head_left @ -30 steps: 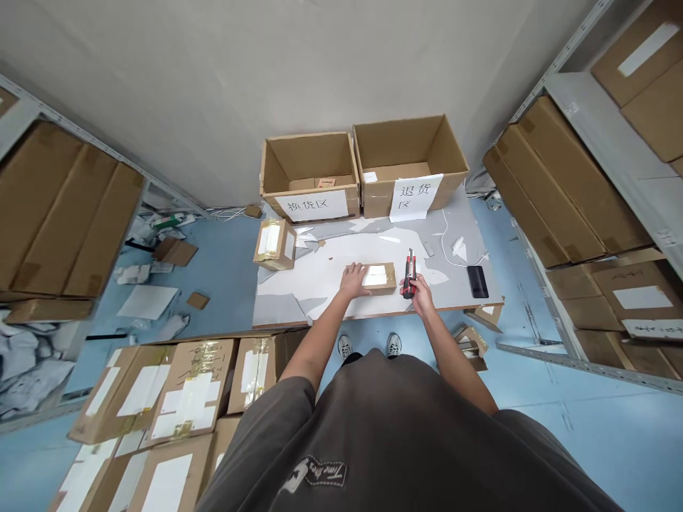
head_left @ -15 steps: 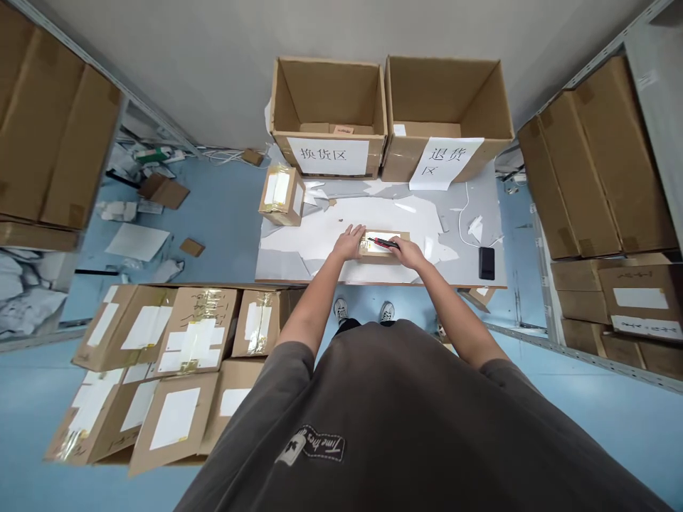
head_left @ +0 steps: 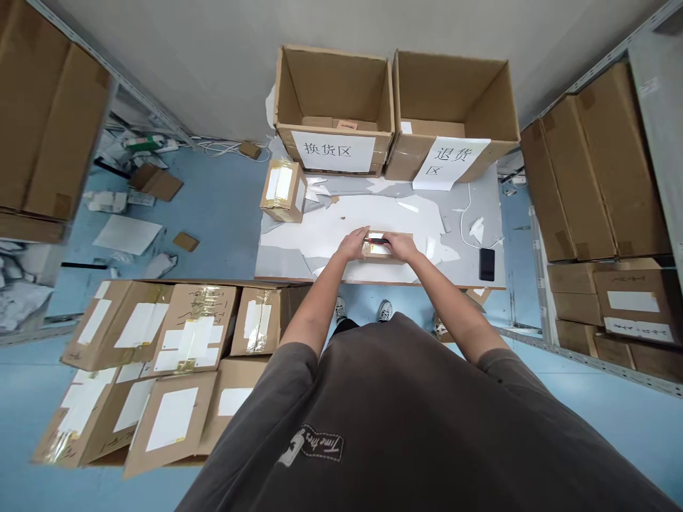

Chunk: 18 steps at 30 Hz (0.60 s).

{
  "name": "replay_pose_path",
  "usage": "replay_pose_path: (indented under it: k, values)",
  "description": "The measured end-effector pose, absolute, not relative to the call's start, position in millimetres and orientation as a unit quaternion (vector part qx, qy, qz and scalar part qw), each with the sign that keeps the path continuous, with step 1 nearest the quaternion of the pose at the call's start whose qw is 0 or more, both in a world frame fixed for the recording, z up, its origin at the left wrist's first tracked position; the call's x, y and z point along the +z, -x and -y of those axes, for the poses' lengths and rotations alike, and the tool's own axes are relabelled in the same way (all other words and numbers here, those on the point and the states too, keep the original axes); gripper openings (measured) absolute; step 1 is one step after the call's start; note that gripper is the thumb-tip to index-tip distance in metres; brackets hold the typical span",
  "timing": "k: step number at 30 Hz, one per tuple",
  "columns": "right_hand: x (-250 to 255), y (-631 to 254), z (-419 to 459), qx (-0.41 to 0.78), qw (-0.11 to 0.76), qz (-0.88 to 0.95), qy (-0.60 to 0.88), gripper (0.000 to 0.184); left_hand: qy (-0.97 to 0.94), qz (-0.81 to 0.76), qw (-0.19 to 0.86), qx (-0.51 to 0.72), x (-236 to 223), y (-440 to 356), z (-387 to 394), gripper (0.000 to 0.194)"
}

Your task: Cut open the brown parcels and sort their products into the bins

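Observation:
A small cardboard box (head_left: 398,250) with a white label and tape on top lies on the table near its front edge. My left hand (head_left: 352,244) grips the left end of this box. In my right hand (head_left: 401,246) is a red and black utility knife (head_left: 378,241), its handle closed in my fingers. The knife lies across the top of the box, pointing left towards my left hand. Whether the blade touches the tape is too small to tell.
Two large open boxes (head_left: 334,153) (head_left: 453,160) with paper signs stand at the table's back. A taped carton (head_left: 282,190) sits at the left, a phone (head_left: 486,264) at the right. Several labelled cartons (head_left: 195,327) are piled left of me; shelves with boxes (head_left: 602,163) flank the table.
My right hand has moved slightly left with the knife, which now lies more level and closer to my left hand. My left hand's fingers have drawn closer together. The view has shifted slightly.

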State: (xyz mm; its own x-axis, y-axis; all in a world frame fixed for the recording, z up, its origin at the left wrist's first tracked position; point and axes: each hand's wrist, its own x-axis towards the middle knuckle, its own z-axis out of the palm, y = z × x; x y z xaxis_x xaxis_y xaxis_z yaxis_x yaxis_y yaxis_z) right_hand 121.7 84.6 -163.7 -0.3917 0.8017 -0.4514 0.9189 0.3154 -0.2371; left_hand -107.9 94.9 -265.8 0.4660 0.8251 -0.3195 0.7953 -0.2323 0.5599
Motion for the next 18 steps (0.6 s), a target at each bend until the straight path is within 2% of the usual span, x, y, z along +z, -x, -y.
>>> replay_pose_path:
  k: [12, 18]
  values:
    - [-155.7, -107.4, -90.4, -0.153, 0.224, -0.834, -0.481, 0.039, -0.789, -0.528, 0.314, -0.023, -250.2, 105.0, -89.9, 0.141]
    - [-151.8, -103.1, -91.0, -0.126, 0.238, -0.848, -0.456, 0.041, -0.788, -0.534, 0.304, -0.035, -242.6, 103.9, -86.3, 0.140]
